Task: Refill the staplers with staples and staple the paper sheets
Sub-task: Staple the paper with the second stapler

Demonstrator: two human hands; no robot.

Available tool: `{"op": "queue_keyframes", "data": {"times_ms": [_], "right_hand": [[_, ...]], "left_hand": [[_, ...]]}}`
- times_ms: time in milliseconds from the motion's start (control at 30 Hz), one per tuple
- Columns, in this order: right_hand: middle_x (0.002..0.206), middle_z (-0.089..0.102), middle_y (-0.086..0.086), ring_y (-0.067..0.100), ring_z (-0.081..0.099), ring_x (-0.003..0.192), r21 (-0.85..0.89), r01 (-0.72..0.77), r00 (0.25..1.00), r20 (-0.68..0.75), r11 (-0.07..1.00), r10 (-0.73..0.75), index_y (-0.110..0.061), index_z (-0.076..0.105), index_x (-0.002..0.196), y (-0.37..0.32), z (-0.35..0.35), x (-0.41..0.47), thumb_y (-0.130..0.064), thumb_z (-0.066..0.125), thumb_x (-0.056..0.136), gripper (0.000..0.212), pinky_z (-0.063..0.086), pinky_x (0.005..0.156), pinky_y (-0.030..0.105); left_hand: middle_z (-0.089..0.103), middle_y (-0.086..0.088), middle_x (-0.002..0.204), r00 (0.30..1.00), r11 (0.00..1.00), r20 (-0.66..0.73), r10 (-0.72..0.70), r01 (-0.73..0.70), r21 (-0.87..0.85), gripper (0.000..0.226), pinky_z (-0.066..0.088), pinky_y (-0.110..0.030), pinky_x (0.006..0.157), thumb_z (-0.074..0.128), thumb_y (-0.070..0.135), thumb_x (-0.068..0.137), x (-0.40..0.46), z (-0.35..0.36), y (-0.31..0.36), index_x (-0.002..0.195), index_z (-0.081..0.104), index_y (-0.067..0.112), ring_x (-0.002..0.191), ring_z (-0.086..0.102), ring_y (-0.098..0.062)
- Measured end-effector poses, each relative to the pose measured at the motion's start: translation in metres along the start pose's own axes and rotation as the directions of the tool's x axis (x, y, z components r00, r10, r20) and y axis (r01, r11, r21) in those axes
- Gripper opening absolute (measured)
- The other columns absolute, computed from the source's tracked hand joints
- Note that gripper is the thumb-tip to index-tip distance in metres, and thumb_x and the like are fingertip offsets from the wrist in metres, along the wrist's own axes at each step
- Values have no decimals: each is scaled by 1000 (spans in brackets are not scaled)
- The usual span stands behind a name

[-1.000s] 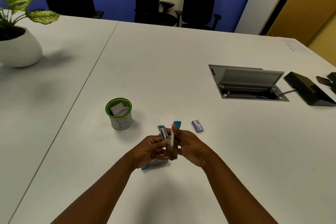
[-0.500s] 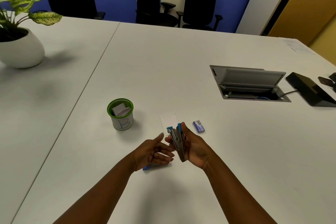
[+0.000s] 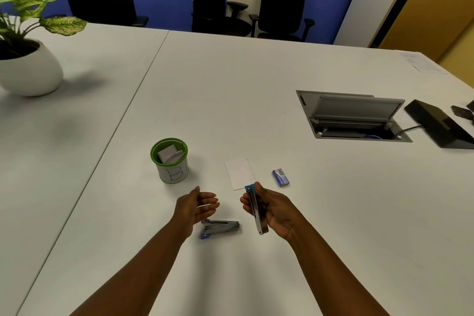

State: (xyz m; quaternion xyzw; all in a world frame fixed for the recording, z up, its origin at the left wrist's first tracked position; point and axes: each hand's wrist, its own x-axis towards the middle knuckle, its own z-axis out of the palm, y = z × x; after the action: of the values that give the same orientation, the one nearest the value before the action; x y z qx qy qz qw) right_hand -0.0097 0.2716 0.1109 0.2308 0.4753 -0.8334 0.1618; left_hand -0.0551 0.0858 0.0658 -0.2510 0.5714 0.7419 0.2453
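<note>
A: Where do things stand?

B: The right hand (image 3: 275, 209) grips a stapler (image 3: 256, 209) with a light blue tip, fingers curled round its metal body, held above the worktop (image 3: 256, 79) with the blue end pointing away from the person. It looks closed, so I'd judge it loaded. The left hand (image 3: 196, 206) hovers with its fingers straight and slightly spread, holding nothing.

A: And the rest of the task's things?

B: A second stapler (image 3: 220, 228), metal with a darker blue end, lies on its side on the worktop just below the left hand. A small white paper sheet (image 3: 239, 173) lies flat just beyond the held stapler, and a small blue staple box (image 3: 280, 176) sits near it on the right.

A: So the step in hand is the stapling?

B: Probably. I'd steady the sheet with the free left hand, slide one corner fully between the stapler's two arms, then squeeze firmly in one go. A light sheet slides easily on this smooth surface, so pin it first.

A: Any containers?

B: A green-rimmed cup (image 3: 170, 161) marked "B" stands left of the sheet, with what look like folded white papers inside. I can't tell whether the staple box is open or how full it is.
</note>
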Motion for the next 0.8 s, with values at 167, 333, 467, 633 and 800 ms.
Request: {"op": "queue_keyframes", "data": {"times_ms": [167, 333, 467, 633, 800], "right_hand": [[81, 70, 10, 20, 68, 71, 8, -123, 991, -43, 992, 123, 0, 64, 93, -4, -7, 4, -41, 57, 84, 43, 58, 61, 30], [74, 59, 3, 13, 51, 61, -383, -163, 964, -258, 909, 64, -7, 61, 89, -8, -12, 21, -39, 64, 81, 33, 44, 54, 22], [86, 57, 9, 13, 50, 65, -621, -158, 933, -348, 768, -90, -1, 56, 107, -3, -18, 48, -21, 60, 88, 28, 41, 55, 21], [114, 58, 13, 25, 54, 104, -964, -90, 948, -160, 251, -277, -5, 49, 121, 12, -37, 64, -28, 49, 94, 36, 38, 82, 26], [120, 55, 7, 21, 49, 112, -1000, 23, 973, 20, 13, -231, -17, 46, 132, 24, -64, 62, -23, 66, 83, 53, 37, 93, 24]], "left_hand": [[68, -14, 81, 1000, 1000, 1, 0, 0, 16, 45, 57, -24, 53, 34, 28, 100, 1, 6, 2, 80, 65, 2, 74, 67, -25], [67, -14, 81, 1000, 999, -3, -5, 5, 33, 43, 57, -24, 53, 35, 26, 100, 5, 8, 2, 81, 64, 2, 74, 66, -26], [66, -13, 82, 1000, 996, -2, 11, -11, 88, 35, 56, -25, 58, 39, 22, 99, 12, 10, 3, 83, 64, 4, 74, 66, -25], [65, -13, 79, 998, 983, -27, 58, -52, 174, 23, 56, -23, 55, 45, 10, 94, 26, 16, 7, 84, 65, 4, 70, 65, -25], [68, -12, 84, 982, 880, 2, 188, -169, 444, 17, 52, -24, 68, 52, 9, 92, 46, 23, 5, 93, 68, 4, 83, 65, -25]]}}
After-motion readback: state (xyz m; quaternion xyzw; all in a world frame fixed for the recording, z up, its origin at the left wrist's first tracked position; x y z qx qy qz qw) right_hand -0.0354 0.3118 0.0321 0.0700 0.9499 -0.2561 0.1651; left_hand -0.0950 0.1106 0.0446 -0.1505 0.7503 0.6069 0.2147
